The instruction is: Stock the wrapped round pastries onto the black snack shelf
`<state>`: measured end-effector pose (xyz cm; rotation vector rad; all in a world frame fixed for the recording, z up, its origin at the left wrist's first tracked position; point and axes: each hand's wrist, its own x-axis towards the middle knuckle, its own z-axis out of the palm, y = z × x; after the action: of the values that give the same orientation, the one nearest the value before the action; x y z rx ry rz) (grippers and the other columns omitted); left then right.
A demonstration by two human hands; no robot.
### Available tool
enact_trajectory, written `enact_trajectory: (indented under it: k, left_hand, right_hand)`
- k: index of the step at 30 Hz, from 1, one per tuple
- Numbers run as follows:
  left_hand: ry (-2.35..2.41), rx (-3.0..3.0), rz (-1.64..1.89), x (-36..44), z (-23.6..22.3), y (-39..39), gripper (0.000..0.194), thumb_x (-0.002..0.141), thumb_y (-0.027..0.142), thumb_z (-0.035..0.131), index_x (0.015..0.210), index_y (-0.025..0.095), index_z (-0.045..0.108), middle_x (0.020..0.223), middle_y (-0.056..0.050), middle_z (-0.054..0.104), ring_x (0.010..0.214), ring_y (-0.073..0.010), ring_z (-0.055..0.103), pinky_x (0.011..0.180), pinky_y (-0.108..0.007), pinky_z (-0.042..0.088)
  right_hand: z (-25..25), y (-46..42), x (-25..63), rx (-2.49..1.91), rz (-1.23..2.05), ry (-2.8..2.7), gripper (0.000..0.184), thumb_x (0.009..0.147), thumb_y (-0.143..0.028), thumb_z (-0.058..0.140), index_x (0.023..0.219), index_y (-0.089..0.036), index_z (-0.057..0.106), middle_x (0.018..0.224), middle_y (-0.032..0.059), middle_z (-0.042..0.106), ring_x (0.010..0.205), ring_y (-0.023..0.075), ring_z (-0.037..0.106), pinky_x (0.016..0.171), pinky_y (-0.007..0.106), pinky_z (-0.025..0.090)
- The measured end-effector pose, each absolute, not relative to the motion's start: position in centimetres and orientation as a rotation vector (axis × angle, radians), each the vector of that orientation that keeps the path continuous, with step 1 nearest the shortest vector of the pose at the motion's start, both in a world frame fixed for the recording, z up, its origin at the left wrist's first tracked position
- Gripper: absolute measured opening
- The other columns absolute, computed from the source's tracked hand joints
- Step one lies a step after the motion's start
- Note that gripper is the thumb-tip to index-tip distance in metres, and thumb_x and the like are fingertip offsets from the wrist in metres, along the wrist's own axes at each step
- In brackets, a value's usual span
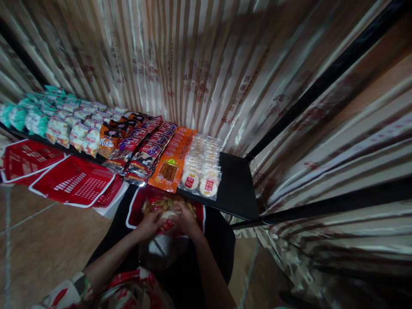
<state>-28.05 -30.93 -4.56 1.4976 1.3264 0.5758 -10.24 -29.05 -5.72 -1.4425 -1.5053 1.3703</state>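
Low in the middle, my left hand (150,224) and my right hand (186,219) are closed around a round white rice cracker packet (168,216) with a red label. They hold it over a red basket (137,209) that rests on my lap. Yellowish-brown wrapped snacks (191,207) lie in the basket around my fingers. Just beyond the basket, two rows of similar round rice cracker packets (209,185) lie on a black shelf (236,182). My fingertips are partly hidden and dim.
Left along the shelf lie orange snack bags (168,171), dark red packets (146,156), orange-black bags (109,139), white bags (80,135) and teal bags (17,118). More red baskets (75,180) stand at the left. Black poles (305,103) and a striped curtain (199,64) border the shelf.
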Motion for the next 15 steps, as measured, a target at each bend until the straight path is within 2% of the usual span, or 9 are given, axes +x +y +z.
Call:
enact_trajectory:
  k: [3, 6, 11, 15]
  left_hand:
    - [1.306, 1.383, 0.691, -27.1, -4.0, -30.8, 0.034, 0.075, 0.043, 0.052, 0.093, 0.016, 0.059, 0.087, -0.005, 0.065, 0.081, -0.0208, 0.059, 0.075, -0.03, 0.045]
    - [1.307, 1.307, 0.774, -26.1, -3.5, -30.6, 0.032, 0.072, 0.044, 0.055, 0.087, 0.016, 0.057, 0.08, -0.003, 0.063, 0.077, -0.0201, 0.059, 0.072, -0.03, 0.046]
    - [1.262, 1.217, 0.885, -24.2, -3.5, -30.4, 0.031, 0.07, 0.044, 0.058, 0.083, 0.016, 0.054, 0.076, -0.002, 0.061, 0.075, -0.0191, 0.058, 0.07, -0.03, 0.047]
    - [1.26, 1.217, 0.945, -22.3, -2.5, -30.3, 0.03, 0.069, 0.043, 0.058, 0.082, 0.016, 0.053, 0.076, -0.002, 0.061, 0.073, -0.0182, 0.059, 0.068, -0.029, 0.047]
  right_hand:
    - [-4.5, -29.2, -9.5, -1.504, 1.235, -1.46, 0.046, 0.064, -0.023, 0.066, 0.11, -0.023, 0.059, 0.095, 0.0026, 0.067, 0.084, 0.0188, 0.064, 0.079, 0.034, 0.051]
    - [-3.9, -29.6, -8.9, -1.495, 1.192, -1.311, 0.045, 0.066, -0.027, 0.066, 0.11, -0.021, 0.059, 0.096, 0.004, 0.068, 0.081, 0.0187, 0.065, 0.076, 0.034, 0.053]
    - [-3.9, -30.7, -8.4, -1.473, 1.115, -1.051, 0.056, 0.068, -0.033, 0.064, 0.12, -0.021, 0.05, 0.091, 0.0028, 0.069, 0.072, 0.0169, 0.066, 0.07, 0.033, 0.055]
    - [-3.9, -31.6, -8.0, -1.506, 0.92, -0.947, 0.051, 0.071, -0.038, 0.063, 0.116, -0.018, 0.05, 0.098, 0.008, 0.067, 0.081, 0.0182, 0.065, 0.073, 0.032, 0.054]
